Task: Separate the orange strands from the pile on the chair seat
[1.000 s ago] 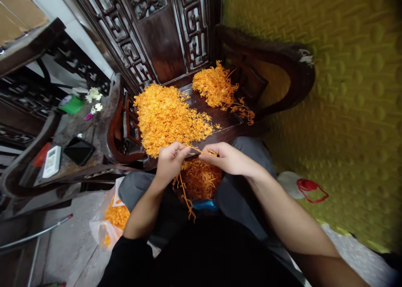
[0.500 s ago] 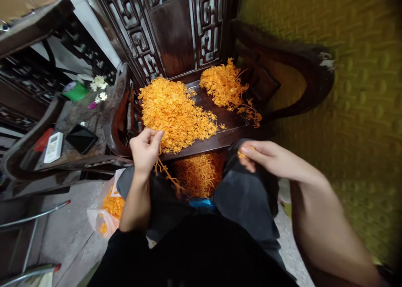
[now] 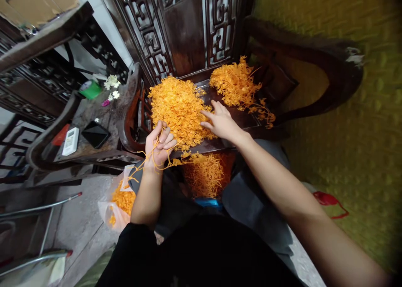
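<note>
A big heap of orange strands (image 3: pixel 179 107) lies on the dark wooden chair seat (image 3: pixel 238 119), with a smaller heap (image 3: pixel 235 84) at its back right. My left hand (image 3: pixel 158 144) is closed round a few long orange strands (image 3: pixel 147 163) that hang down past my wrist, just in front of the big heap. My right hand (image 3: pixel 220 121) reaches over the seat with fingers stretched out, its fingertips touching the right edge of the big heap. Between my knees sits a third bunch of orange strands (image 3: pixel 205 174) over something blue (image 3: pixel 209 202).
A plastic bag (image 3: pixel 117 205) with orange bits lies on the floor at the left. The side table (image 3: pixel 94 115) holds a white remote (image 3: pixel 70 141), a black tray (image 3: pixel 96 134), a green cup (image 3: pixel 90 89) and white flowers. The chair's curved arm (image 3: pixel 314 65) and a yellow padded wall (image 3: pixel 361 132) stand at the right.
My right hand has gone from my right knee forward onto the big heap and opened. My left hand has risen a little with its strands. The view has shifted right.
</note>
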`<state>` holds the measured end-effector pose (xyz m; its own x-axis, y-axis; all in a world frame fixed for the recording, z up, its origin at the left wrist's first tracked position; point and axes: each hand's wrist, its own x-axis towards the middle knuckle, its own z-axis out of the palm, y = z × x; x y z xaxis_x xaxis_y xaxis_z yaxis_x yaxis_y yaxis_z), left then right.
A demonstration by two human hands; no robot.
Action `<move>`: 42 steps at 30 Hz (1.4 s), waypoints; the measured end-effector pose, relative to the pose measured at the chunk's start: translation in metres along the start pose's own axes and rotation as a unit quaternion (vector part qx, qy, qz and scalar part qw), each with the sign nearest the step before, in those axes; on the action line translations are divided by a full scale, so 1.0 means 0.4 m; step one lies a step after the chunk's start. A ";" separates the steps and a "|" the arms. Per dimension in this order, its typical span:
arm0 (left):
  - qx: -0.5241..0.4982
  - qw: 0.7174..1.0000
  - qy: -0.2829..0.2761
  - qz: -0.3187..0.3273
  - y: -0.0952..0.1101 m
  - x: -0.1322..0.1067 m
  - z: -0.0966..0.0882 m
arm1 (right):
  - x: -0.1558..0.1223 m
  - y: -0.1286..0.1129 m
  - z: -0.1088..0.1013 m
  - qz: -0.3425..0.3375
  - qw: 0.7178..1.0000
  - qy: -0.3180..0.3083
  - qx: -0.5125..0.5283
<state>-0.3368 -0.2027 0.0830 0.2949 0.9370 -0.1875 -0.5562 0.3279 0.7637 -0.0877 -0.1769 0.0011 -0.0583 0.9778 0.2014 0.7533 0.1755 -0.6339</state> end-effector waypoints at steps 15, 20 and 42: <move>0.054 0.985 0.044 0.159 -0.036 0.011 0.001 | -0.177 -0.228 0.011 -0.104 0.875 -0.249 0.401; 0.078 0.994 0.063 0.035 -0.075 0.044 -0.004 | -0.175 -0.236 0.027 0.003 0.882 -0.097 0.461; 0.095 0.973 0.139 0.155 -0.080 0.049 0.045 | -0.291 -0.319 0.025 -0.126 0.902 0.280 0.304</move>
<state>-0.2994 -0.1971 0.0659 -0.1004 0.9925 -0.0691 -0.4237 0.0201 0.9056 -0.1835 -0.3120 0.0511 0.2907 0.7163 0.6344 0.2549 0.5811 -0.7729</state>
